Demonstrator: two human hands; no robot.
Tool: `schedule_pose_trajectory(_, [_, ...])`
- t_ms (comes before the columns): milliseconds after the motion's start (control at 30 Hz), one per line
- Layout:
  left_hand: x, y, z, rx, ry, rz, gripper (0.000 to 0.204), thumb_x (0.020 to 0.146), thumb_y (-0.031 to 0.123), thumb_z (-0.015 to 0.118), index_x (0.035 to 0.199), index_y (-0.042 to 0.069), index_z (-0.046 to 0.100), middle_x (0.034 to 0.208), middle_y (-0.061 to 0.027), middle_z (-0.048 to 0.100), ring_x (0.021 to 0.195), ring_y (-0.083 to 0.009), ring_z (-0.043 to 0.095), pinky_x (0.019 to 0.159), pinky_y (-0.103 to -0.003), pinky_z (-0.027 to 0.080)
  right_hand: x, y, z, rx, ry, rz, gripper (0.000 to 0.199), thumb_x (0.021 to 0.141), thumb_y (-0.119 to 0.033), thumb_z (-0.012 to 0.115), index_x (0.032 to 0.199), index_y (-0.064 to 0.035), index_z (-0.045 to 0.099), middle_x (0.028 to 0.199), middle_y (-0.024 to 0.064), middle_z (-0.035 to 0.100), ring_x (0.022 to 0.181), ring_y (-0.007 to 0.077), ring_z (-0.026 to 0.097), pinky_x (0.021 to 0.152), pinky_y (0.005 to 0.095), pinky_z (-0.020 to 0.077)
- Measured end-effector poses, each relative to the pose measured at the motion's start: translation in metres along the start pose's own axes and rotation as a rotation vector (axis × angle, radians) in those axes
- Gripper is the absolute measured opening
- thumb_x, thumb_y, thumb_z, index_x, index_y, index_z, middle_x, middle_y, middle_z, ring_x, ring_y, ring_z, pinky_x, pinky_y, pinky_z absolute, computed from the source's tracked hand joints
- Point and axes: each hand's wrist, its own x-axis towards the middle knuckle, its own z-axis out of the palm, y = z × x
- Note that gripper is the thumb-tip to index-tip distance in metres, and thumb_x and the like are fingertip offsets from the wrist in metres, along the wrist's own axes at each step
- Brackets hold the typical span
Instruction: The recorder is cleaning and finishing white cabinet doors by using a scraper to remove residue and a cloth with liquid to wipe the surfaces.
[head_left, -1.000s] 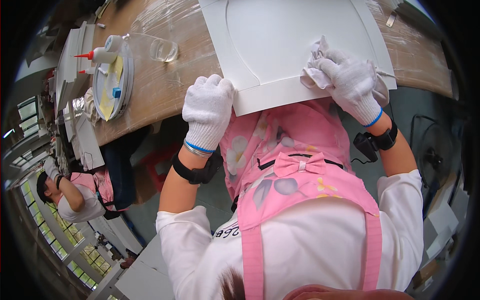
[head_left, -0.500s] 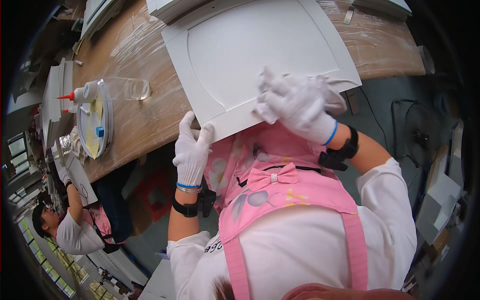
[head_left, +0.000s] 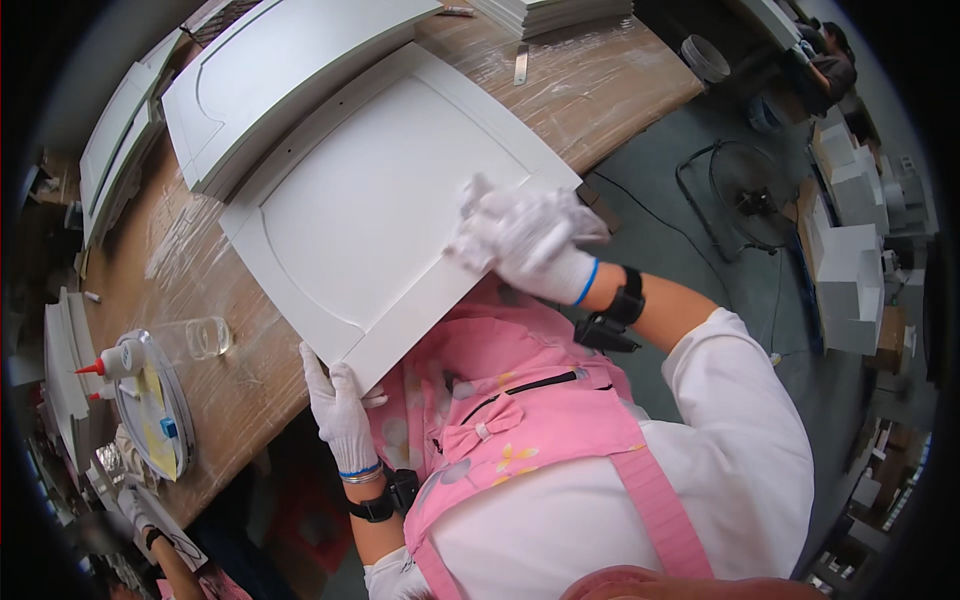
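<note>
Gripping the near corner of the white cabinet door panel [head_left: 385, 215], the left hand [head_left: 340, 410] has its gloved fingers wrapped around the panel's edge from below, a closed grip that appears to steady the panel where it overhangs the near edge of the desk [head_left: 230, 395]. The right hand [head_left: 525, 240], also in a white glove, lies on the panel's right corner with its fingers bunched; something pale like a cloth may be under them, but the pictures do not show it clearly, so whether this grip is closed on anything I cannot tell. The panel lies flat and turned at an angle, most of it on the plastic-covered wooden desk, its near corner out over the person's pink apron [head_left: 520, 440], which brings that face close to both hands. A second, greyer panel [head_left: 270, 70] lies just beyond it toward the far edge, partly under it. Near the left end of the desk sit a round tray [head_left: 150, 410], a clear jar [head_left: 205, 338] on its side and a glue bottle [head_left: 115, 362] with a red tip, well apart from the hands. A floor fan [head_left: 745, 200] stands on the floor past the desk's right end.
</note>
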Motion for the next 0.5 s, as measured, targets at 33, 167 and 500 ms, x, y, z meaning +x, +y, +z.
schedule_pose_trajectory(33, [0.000,-0.001,0.003,0.022,0.024,0.008,0.062,0.106,0.021,0.047,0.160,0.007,0.019,0.115,-0.0188,0.067,0.055,-0.0141,0.063,0.043,-0.025,0.056,-0.001,-0.008,-0.005,-0.017,0.014,0.008,0.023,0.099,-0.028,0.052,0.111,-0.0096,0.059,0.106,0.0056,0.063,0.102,0.0196,0.060,0.087,0.0371,0.0467])
schedule_pose_trajectory(167, [0.000,0.001,0.001,0.045,0.023,0.014,0.064,0.107,0.021,0.047,0.161,0.006,0.016,0.110,-0.0182,0.067,0.056,-0.0146,0.063,0.045,-0.027,0.057,-0.002,-0.024,-0.003,-0.193,-0.024,-0.009,0.026,0.093,-0.034,0.056,0.110,-0.0185,0.067,0.100,0.0044,0.067,0.091,0.0265,0.068,0.076,0.0452,0.0510])
schedule_pose_trajectory(500, [-0.002,0.002,-0.003,0.024,-0.014,0.015,0.069,0.105,0.030,0.053,0.160,0.006,0.019,0.109,-0.0151,0.069,0.057,-0.0122,0.062,0.046,-0.024,0.056,-0.012,0.038,-0.140,-0.583,0.160,0.342,0.025,0.094,-0.029,0.061,0.111,-0.0139,0.070,0.107,0.0113,0.065,0.106,0.0320,0.064,0.089,0.0400,0.0532])
